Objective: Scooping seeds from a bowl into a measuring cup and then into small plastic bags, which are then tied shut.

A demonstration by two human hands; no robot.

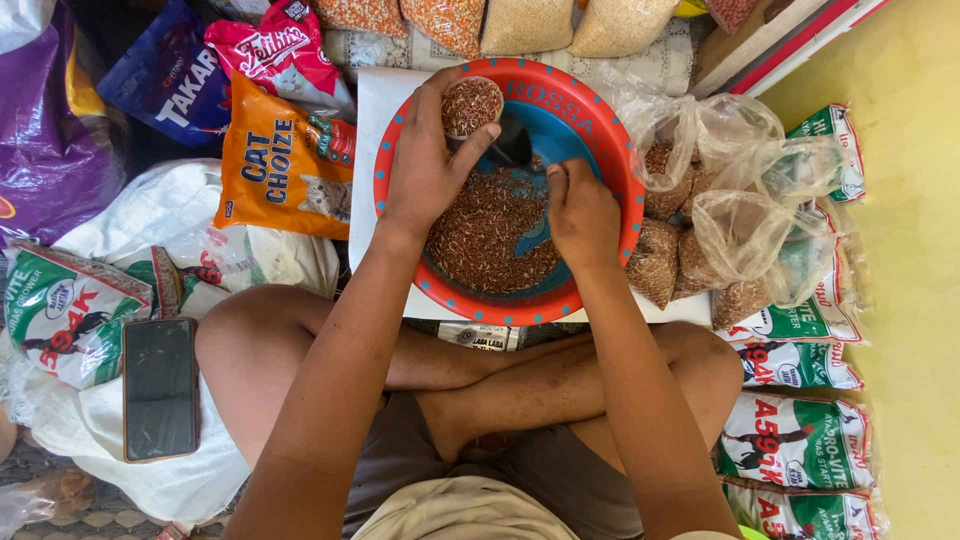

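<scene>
A round basin (600, 130), red-rimmed with a blue inside, sits in front of my crossed legs and holds a heap of reddish-brown grain (490, 235). My left hand (425, 165) grips a small cup (472, 106) heaped with the same grain, held over the basin's far left side. My right hand (582, 215) is down in the basin at the right, fingers curled around a dark scoop handle (515, 145) that is partly hidden.
Clear plastic bags of grain (700, 225) lie right of the basin. Printed feed sacks (795, 440) stack along the right by a yellow wall. An orange pet-food bag (285, 165) and other packets lie left. A phone (160, 388) rests on a white sack beside my left knee.
</scene>
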